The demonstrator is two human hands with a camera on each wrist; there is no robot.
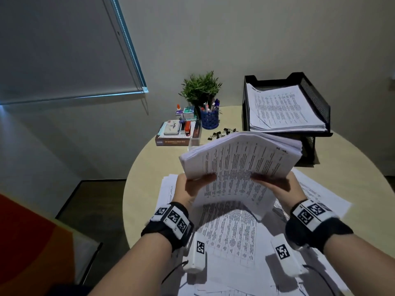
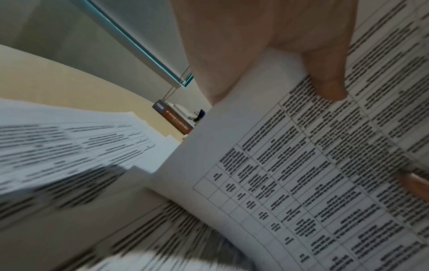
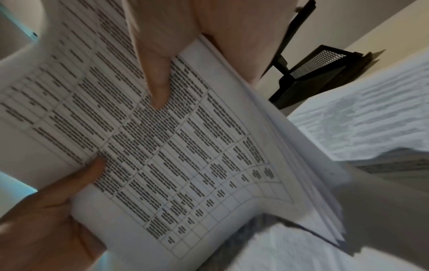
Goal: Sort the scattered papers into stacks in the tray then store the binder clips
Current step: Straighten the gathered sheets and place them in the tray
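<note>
while hands pinch paper stack's near edge, far edge droops.

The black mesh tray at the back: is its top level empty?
No, the black mesh tray already holds a stack of white printed papers.

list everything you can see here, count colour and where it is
paper stack: one, white with printed tables, held up above the table
scattered papers: many, white, spread on the near table
mesh tray: one, black, two tiers, far right; top tier holds a paper pile
binder clips: several, black, loose left of the tray
pen cup: one, blue, full of pens, beside the plant
potted plant: one, green, at the wall
book: one, brown, far left edge, with a stapler and small stationery on top
table: one, round, beige
roller blind: one, grey, upper left
left hand: grips the stack's near left edge
right hand: grips its near right edge
</note>
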